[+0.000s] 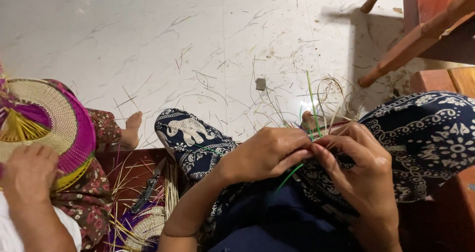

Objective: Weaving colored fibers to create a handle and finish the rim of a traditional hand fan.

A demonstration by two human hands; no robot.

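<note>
In the head view, a thin green flexible strand of reed or plastic [312, 99] is pinched between the left hand [269, 153] and the right hand [363, 170], above the lap in dark blue elephant-print trousers [190, 133]. Both hands are closed on it where the fingertips meet. The strand is judged very light, springy and easily kinked, so it is best gripped close to the working point. At the left edge, a co-worker's hand [27, 170] rests on a round woven fan-shaped piece with a magenta border [54, 118].
</note>
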